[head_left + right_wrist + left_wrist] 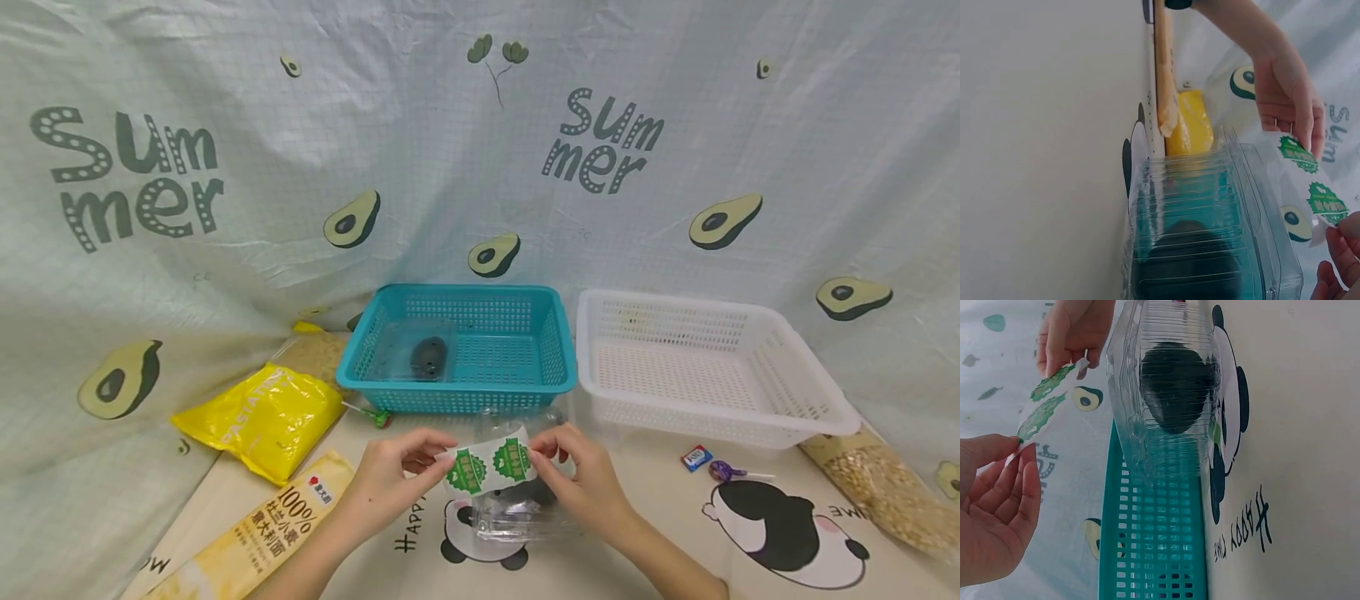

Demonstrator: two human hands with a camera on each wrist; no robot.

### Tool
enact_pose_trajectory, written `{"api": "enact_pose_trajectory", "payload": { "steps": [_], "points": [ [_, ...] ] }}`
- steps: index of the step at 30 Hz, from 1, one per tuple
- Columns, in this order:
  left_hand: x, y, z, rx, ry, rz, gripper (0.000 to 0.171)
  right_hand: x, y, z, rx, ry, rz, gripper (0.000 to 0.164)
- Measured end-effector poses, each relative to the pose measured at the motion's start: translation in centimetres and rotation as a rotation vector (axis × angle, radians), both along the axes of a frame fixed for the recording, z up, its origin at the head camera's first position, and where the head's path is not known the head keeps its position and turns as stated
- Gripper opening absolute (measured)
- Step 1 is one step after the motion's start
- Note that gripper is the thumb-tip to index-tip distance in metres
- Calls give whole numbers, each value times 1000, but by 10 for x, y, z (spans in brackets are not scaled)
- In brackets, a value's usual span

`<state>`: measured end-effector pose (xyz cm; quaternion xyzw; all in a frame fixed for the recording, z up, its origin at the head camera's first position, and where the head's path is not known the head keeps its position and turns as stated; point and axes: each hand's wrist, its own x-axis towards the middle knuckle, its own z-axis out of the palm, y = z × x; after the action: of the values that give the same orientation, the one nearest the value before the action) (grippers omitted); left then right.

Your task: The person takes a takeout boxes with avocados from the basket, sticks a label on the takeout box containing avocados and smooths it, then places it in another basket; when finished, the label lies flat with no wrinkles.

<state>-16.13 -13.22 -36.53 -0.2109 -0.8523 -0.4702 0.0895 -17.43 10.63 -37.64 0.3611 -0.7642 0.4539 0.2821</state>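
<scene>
Between thumb and fingers, my left hand (397, 479) pinches the left end of a white strip of stickers (489, 465) with two round green labels. The right hand (581, 475) pinches its other end, so the strip is held up between both. Under it, on the table, stands a clear plastic clamshell box (517, 527), partly hidden by the strip and hands in the head view. Through its ribbed wall in the left wrist view shows a dark oval fruit (1175, 387), probably an avocado. Neither hand touches the box.
A teal basket (457, 402) behind holds another clear box with a dark oval item. Beside it stands a white basket (697, 417). Left lie a yellow bag (262, 421), a pasta pack (262, 533) and a lollipop (378, 417); right, candies (696, 457) and a grain bag (885, 492).
</scene>
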Motion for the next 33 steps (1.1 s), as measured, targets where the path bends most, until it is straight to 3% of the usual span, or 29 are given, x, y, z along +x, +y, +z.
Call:
{"api": "enact_pose_trajectory", "payload": {
  "steps": [4,13,17,22,28,33],
  "points": [
    [0,-1,-1,-1,-4,-7,15,2,0,3,4,-8,9,22],
    [-4,-2,-2,-20,-9,27,11,-12,7,-26,9,-45,18,13],
    [-7,-10,1,-36,-29,113,12,-13,13,-26,-12,-111,-31,7],
    [-15,-25,2,-62,-67,229,13,-14,19,-24,-28,-187,-95,12],
    [-31,-46,-19,-211,-160,336,13,-14,21,-24,-14,-245,-144,12],
    [-37,-59,-39,-355,-240,314,16,-5,17,-10,-4,-295,-192,12]
  ]
}}
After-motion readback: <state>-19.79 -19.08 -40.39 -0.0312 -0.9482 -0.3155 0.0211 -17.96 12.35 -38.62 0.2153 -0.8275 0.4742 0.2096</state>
